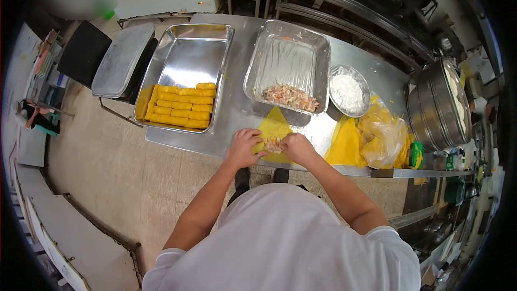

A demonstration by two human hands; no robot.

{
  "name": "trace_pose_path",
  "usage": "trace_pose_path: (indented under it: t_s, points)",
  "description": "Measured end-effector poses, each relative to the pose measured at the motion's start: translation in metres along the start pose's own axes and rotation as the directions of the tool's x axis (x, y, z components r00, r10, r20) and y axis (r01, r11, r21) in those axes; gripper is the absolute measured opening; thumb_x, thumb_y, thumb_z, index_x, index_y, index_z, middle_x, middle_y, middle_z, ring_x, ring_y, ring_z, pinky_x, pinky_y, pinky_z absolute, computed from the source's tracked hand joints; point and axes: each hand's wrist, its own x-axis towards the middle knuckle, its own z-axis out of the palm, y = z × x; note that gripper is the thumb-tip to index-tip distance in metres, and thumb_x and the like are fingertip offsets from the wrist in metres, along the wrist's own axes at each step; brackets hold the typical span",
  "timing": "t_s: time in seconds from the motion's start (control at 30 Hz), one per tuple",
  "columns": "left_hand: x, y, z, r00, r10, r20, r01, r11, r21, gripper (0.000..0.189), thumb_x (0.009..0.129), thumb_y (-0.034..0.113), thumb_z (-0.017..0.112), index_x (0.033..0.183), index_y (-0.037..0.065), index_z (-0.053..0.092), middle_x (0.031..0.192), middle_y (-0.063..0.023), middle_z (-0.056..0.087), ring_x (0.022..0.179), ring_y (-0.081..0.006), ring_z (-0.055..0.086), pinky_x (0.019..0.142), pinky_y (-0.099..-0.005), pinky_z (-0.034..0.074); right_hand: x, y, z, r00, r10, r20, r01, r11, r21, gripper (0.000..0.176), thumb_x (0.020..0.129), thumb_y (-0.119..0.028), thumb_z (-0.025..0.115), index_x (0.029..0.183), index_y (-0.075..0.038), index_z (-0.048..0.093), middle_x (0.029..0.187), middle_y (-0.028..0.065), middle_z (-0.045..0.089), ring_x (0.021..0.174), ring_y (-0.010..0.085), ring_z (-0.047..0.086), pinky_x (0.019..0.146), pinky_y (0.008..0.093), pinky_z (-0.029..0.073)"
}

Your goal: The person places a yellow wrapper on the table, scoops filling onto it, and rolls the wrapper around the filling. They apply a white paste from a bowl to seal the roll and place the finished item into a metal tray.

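- Head view, sole view: yellow sheet [276, 122] lay on the steel table [239, 48] near the front edge, between both hands, with a filling strip [273, 144] on its near part
- Left hand [244, 150] sat at the strip's left end, fingers a bit spread over the sheet; couldn't tell if they pinched anything
- Right hand [299, 149] had fingers bunched together at the strip's right end; whether clamped on filling or sheet, couldn't tell
- Step in hand looked like shaping the filling; doing it well likely called for an even, straight strip, loose bits tucked in, light fingertips so the thin sheet didn't tear
- Sheet's visible corner pointed away from the person, toward the deep pan [288, 56] with meat mix [291, 97]
- Strip's long axis ran left to right, hand to hand, roughly square to that corner
- Yellow rolls [183, 105] lay in the tray to the left; spare yellow sheets [344, 143] were right
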Motion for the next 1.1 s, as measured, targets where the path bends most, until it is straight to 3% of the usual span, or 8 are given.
trace_pose_path:
  t_s: [0.17, 0.27, 0.3, 0.4, 0.63, 0.97, 1.0, 1.1]
  points:
    - [0.001, 0.002, 0.0, 1.0, -0.025, 0.003, 0.025, 1.0, -0.009, 0.046, 0.072, 0.031, 0.095, 0.108, 0.008, 0.079, 0.133, -0.0071, 0.069, 0.129, -0.0319, 0.059, 0.112, -0.0493, 0.044, 0.005, 0.025, -0.011, 0.999, -0.045, 0.021, 0.043, 0.997, 0.07, 0.018, 0.082, -0.004, 0.071, 0.097, -0.002, 0.082, 0.087, 0.0192, 0.076, 0.087, 0.0395, 0.074, 0.077, 0.0464, 0.059]
    - [0.002, 0.005, -0.001, 0.999, -0.032, 0.012, 0.032, 0.999, -0.002, 0.045, 0.072, 0.03, 0.095, 0.107, 0.008, 0.078, 0.133, -0.0067, 0.069, 0.129, -0.0313, 0.058, 0.112, -0.0492, 0.044, 0.006, 0.034, -0.035, 1.0, 0.001, 0.019, -0.007, 0.951, 0.308, 0.021, 0.086, -0.003, 0.07, 0.103, -0.002, 0.083, 0.091, 0.0204, 0.078, 0.085, 0.0353, 0.076, 0.076, 0.042, 0.06]
    - [0.002, 0.005, -0.001, 0.999, -0.035, 0.015, 0.035, 0.999, 0.001, 0.045, 0.072, 0.03, 0.095, 0.107, 0.008, 0.078, 0.133, -0.0068, 0.069, 0.129, -0.0314, 0.058, 0.112, -0.0491, 0.044, 0.007, 0.035, -0.043, 0.992, 0.115, 0.052, -0.126, 0.945, 0.302, 0.021, 0.09, -0.006, 0.072, 0.108, -0.001, 0.083, 0.093, 0.0201, 0.08, 0.081, 0.028, 0.077, 0.074, 0.0378, 0.059]
    - [0.003, 0.007, -0.001, 0.999, -0.035, 0.003, 0.035, 0.999, -0.02, 0.044, 0.072, 0.03, 0.094, 0.106, 0.008, 0.078, 0.132, -0.0068, 0.069, 0.129, -0.0314, 0.059, 0.112, -0.0489, 0.044, 0.004, 0.038, -0.062, 0.972, 0.233, 0.004, -0.211, 0.87, 0.446, 0.021, 0.086, -0.012, 0.073, 0.102, -0.002, 0.083, 0.091, 0.0216, 0.078, 0.08, 0.0333, 0.076, 0.075, 0.0408, 0.06]
    - [0.003, 0.007, -0.004, 1.0, -0.023, 0.017, 0.023, 1.0, 0.004, 0.043, 0.077, 0.032, 0.092, 0.109, 0.007, 0.078, 0.133, -0.0069, 0.069, 0.129, -0.0321, 0.059, 0.113, -0.0483, 0.043, -0.027, 0.04, -0.042, 0.875, 0.454, 0.167, -0.471, 0.724, 0.504, 0.023, 0.09, -0.015, 0.074, 0.104, 0.001, 0.083, 0.088, 0.016, 0.081, 0.08, 0.023, 0.077, 0.076, 0.0359, 0.06]
    - [-0.001, 0.001, -0.004, 0.999, -0.042, 0.005, 0.042, 0.998, -0.042, 0.032, 0.086, 0.023, 0.083, 0.112, 0.005, 0.076, 0.133, -0.0103, 0.069, 0.128, -0.0348, 0.059, 0.113, -0.0484, 0.045, -0.004, 0.023, -0.063, 0.882, 0.459, -0.109, -0.287, 0.707, 0.646, 0.018, 0.095, -0.009, 0.07, 0.107, 0.001, 0.08, 0.089, 0.0152, 0.08, 0.077, 0.0179, 0.072, 0.074, 0.0352, 0.058]
    - [-0.002, 0.001, -0.004, 0.999, -0.048, 0.008, 0.048, 0.997, -0.053, 0.032, 0.086, 0.022, 0.083, 0.112, 0.005, 0.075, 0.133, -0.011, 0.068, 0.128, -0.0354, 0.059, 0.113, -0.0485, 0.045, 0.004, 0.033, -0.062, 0.877, 0.463, -0.13, -0.233, 0.645, 0.727, 0.016, 0.097, -0.005, 0.071, 0.109, 0.003, 0.079, 0.081, 0.0038, 0.074, 0.071, 0.0089, 0.062, 0.064, 0.03, 0.052]
    - [-0.002, 0.003, -0.004, 0.999, -0.044, -0.018, 0.042, 0.997, -0.06, 0.03, 0.084, 0.02, 0.083, 0.109, 0.006, 0.076, 0.131, -0.0093, 0.069, 0.127, -0.034, 0.06, 0.112, -0.0482, 0.046, 0.024, 0.033, -0.1, 0.9, 0.372, -0.229, -0.261, 0.879, 0.4, 0.023, 0.093, -0.001, 0.064, 0.109, 0.003, 0.079, 0.09, 0.0173, 0.079, 0.083, 0.026, 0.075, 0.075, 0.0401, 0.058]
